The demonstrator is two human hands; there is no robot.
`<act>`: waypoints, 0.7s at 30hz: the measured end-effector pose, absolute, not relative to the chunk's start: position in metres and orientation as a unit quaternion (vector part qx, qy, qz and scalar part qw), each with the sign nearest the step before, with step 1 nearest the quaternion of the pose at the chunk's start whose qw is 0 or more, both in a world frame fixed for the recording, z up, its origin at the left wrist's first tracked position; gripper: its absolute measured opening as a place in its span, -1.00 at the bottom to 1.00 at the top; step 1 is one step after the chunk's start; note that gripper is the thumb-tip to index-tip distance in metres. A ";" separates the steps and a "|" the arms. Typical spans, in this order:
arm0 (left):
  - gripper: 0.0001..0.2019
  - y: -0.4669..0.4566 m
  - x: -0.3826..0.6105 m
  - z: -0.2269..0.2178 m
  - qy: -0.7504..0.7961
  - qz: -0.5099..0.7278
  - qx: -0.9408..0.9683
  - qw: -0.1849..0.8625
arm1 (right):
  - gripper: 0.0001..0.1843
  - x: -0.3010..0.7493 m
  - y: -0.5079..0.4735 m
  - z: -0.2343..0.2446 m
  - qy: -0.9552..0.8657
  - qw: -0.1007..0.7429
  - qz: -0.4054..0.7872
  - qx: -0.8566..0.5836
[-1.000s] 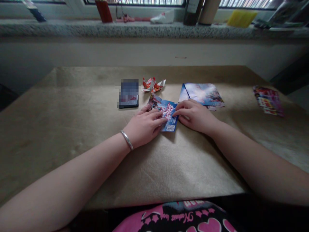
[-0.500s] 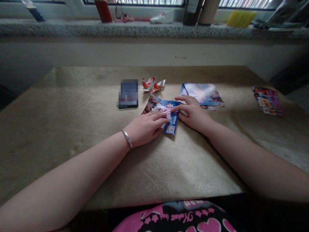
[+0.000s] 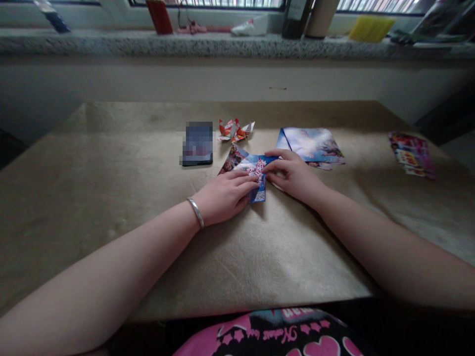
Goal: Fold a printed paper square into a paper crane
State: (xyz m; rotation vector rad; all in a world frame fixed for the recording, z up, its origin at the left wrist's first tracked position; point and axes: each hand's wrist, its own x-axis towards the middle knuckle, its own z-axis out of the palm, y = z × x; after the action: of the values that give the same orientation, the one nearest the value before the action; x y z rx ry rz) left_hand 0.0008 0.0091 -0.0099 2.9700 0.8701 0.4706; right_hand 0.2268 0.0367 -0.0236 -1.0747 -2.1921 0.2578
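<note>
A blue printed sheet of paper (image 3: pixel 254 165), with red-and-white lettering and a QR code near its lower corner, lies on the table in front of me. My left hand (image 3: pixel 224 197), a silver bangle at its wrist, rests flat over the sheet's lower left part with fingers stretched out. At the right edge, my right hand (image 3: pixel 295 173) has its thumb and fingers closed on the paper, which bends up there. Just behind the sheet sits a folded red-and-white paper piece (image 3: pixel 236 130) with pointed tips. My fingers hide part of the sheet.
A phone-like dark device (image 3: pixel 198 143), partly pixelated, lies left of the folded piece. More printed sheets (image 3: pixel 313 143) are behind my right hand, and a pile of colourful leaflets (image 3: pixel 411 154) is at the far right. A granite windowsill (image 3: pixel 222 47) holds several items.
My right fingers have moved slightly left and closed on the sheet's right edge, which is now drawn up and inward. The left hand has stayed in place.
</note>
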 end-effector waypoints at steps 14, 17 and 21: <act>-0.67 0.009 0.000 -0.010 0.262 0.147 0.954 0.002 | -0.91 0.231 0.042 -0.026 -0.803 0.329 0.131 -0.480; -0.68 0.008 -0.001 -0.010 0.257 0.145 0.956 0.000 | -0.94 0.232 0.043 -0.028 -0.798 0.355 0.170 -0.457; -0.67 0.005 -0.001 -0.010 0.266 0.133 0.955 -0.004 | -0.93 0.231 0.046 -0.030 -0.788 0.376 0.217 -0.438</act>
State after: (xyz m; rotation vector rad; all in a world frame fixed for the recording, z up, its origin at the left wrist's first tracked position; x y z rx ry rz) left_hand -0.0006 0.0053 -0.0098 3.0075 0.8366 0.4204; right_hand 0.2308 0.0465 -0.0296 -1.1203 -2.0153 0.5543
